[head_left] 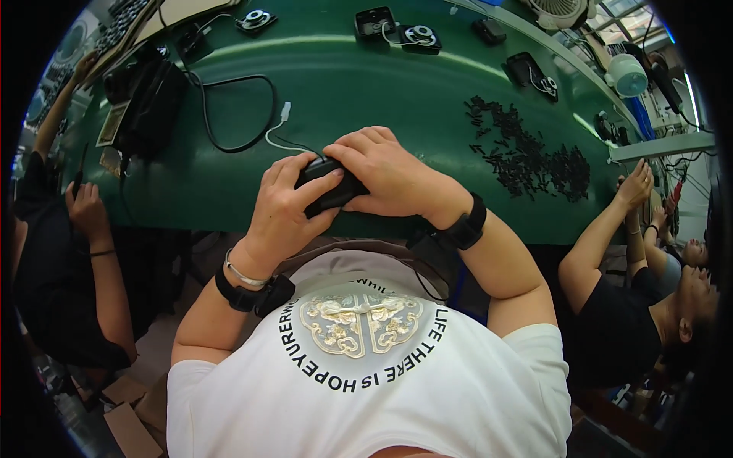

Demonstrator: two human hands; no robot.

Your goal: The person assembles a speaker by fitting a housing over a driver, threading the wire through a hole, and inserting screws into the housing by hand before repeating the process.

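Between my hands, close to the near edge of the green table, is a small black plastic housing (pixel 334 200). My left hand (pixel 284 200) wraps its left side, with the thumb lying across the top. My right hand (pixel 393 174) grips the right side, its fingers over the far edge. A thin cable runs out from the housing's far side and ends in a white connector (pixel 285 111) on the table. What lies inside or under the housing is hidden by my fingers.
Small black parts (pixel 534 164) lie heaped at right. Open black housings with round silver units (pixel 420 35) are along the far side. A black box (pixel 149 107) and a looped black cable (pixel 238 148) are at left. Other people work on both sides.
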